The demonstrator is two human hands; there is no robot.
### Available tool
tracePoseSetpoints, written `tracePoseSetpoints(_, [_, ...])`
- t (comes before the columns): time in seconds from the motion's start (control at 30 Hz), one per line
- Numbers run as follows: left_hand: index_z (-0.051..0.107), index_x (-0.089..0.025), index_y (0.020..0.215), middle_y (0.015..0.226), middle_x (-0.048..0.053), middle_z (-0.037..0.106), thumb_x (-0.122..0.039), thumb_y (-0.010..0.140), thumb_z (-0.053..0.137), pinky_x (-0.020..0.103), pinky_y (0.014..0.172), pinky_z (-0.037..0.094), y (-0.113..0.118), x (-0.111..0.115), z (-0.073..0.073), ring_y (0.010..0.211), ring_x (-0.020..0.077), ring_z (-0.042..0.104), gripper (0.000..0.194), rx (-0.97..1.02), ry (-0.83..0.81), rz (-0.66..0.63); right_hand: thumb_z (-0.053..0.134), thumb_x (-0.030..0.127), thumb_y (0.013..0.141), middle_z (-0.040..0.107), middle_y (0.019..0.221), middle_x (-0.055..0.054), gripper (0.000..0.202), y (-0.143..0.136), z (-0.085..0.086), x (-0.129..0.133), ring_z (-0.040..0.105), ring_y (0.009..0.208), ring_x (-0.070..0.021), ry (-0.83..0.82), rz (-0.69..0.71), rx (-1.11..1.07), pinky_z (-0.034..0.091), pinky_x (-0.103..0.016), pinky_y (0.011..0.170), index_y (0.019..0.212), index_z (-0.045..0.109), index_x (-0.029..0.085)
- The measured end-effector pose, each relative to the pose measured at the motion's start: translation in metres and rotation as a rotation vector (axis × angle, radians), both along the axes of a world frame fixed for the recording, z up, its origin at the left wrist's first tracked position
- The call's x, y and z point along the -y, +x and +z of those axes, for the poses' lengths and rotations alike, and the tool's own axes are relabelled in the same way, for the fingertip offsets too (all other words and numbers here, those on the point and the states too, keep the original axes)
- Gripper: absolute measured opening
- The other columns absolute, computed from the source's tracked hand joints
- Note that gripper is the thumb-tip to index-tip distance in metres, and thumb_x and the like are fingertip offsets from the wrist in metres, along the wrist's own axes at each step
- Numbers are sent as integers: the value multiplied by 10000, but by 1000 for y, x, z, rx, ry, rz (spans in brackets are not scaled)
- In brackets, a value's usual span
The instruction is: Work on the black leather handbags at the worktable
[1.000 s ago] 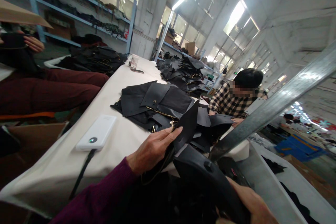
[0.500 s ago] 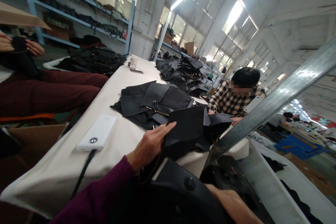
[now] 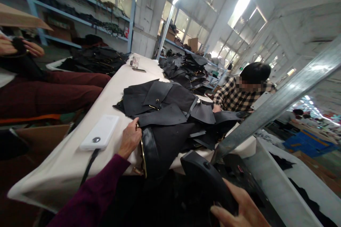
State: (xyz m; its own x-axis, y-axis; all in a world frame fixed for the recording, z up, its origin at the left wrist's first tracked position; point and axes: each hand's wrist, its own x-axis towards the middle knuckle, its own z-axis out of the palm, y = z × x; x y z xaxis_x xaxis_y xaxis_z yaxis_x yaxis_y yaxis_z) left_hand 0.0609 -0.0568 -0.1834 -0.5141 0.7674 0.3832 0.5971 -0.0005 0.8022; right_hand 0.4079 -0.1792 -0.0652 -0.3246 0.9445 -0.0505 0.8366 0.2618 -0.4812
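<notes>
My L hand (image 3: 130, 137) pinches gold-edged black piece (image 3: 166, 145) at the near side of the pile (image 3: 173, 95), prob. so it does not slip. My R hand (image 3: 243, 202) grips black curved thing (image 3: 209, 177), nearer to me than the pile, maybe b/c it is stiff. White box (image 3: 101, 131) w/ cable (image 3: 89, 165) lies left of the pile on the surface (image 3: 64, 170).

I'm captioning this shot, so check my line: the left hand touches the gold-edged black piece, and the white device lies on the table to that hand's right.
One error: the head view shows the white device lying on the table to the left of the left hand. That hand does touch the gold-edged black piece.
</notes>
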Motion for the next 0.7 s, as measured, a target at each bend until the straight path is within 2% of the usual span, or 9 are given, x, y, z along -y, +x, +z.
tracePoseSetpoints(0.13, [473, -70, 1216, 1180, 163, 522, -217, 855, 402, 366, 922, 423, 21, 43, -7, 1030, 253, 535, 396, -49, 315, 173, 502, 363, 804, 615, 704, -8, 292, 11, -19, -14, 561, 641, -132, -79, 0, 16, 436, -214, 592, 979, 589, 145])
tracePoseSetpoints(0.2, [535, -127, 1114, 1050, 96, 581, -244, 894, 408, 305, 852, 441, 34, 67, -17, 916, 196, 570, 280, -56, 398, 144, 496, 355, 807, 619, 762, -25, 283, 13, -27, -20, 564, 700, -144, -65, -10, 24, 436, -227, 624, 970, 566, 134])
tracePoseSetpoints(0.23, [560, -148, 1053, 953, 60, 606, -249, 903, 418, 267, 797, 445, 40, 78, -23, 838, 166, 583, 230, -86, 397, 26, 492, 352, 808, 615, 783, -35, 279, 13, -29, -22, 563, 716, -149, -79, -2, 18, 437, -232, 629, 956, 556, 125])
tracePoseSetpoints(0.3, [587, -169, 976, 826, 19, 626, -263, 906, 440, 226, 715, 436, 48, 96, -33, 737, 135, 590, 188, -152, 296, -321, 483, 347, 808, 594, 773, -40, 267, 11, -33, -25, 556, 690, -143, -131, 6, -29, 438, -227, 606, 922, 538, 112])
tracePoseSetpoints(0.37, [616, -178, 926, 771, 11, 635, -319, 903, 455, 214, 660, 430, 49, 107, -39, 689, 135, 590, 216, -164, 43, -655, 472, 343, 812, 555, 716, -19, 251, 8, -34, -26, 539, 622, -122, -183, 1, -82, 430, -211, 557, 897, 521, 112])
tracePoseSetpoints(0.43, [631, -167, 847, 713, 21, 626, -410, 901, 442, 212, 590, 425, 45, 112, -40, 637, 146, 584, 313, -43, -245, -862, 474, 347, 812, 531, 690, -3, 250, 6, -35, -25, 533, 599, -114, -197, -8, -108, 426, -204, 541, 902, 512, 116])
tracePoseSetpoints(0.5, [614, -145, 770, 650, 29, 609, -481, 895, 418, 203, 505, 401, 39, 113, -40, 558, 147, 570, 408, 161, -449, -977, 480, 360, 813, 529, 684, 2, 257, 5, -37, -23, 536, 607, -115, -196, -11, -115, 426, -205, 551, 901, 513, 121])
tracePoseSetpoints(0.57, [601, -127, 723, 641, 43, 611, -515, 872, 441, 203, 472, 376, 34, 113, -44, 545, 164, 577, 445, 265, -526, -1038, 497, 371, 807, 526, 664, 9, 251, 5, -41, -22, 529, 602, -112, -196, -9, -137, 422, -206, 558, 860, 515, 126])
tracePoseSetpoints(0.7, [653, -136, 846, 759, 44, 626, -519, 758, 617, 228, 583, 398, 38, 116, -55, 708, 213, 581, 395, 121, -486, -1043, 512, 352, 798, 518, 633, 12, 228, 3, -46, -20, 507, 567, -101, -184, -2, -164, 404, -208, 545, 799, 503, 124])
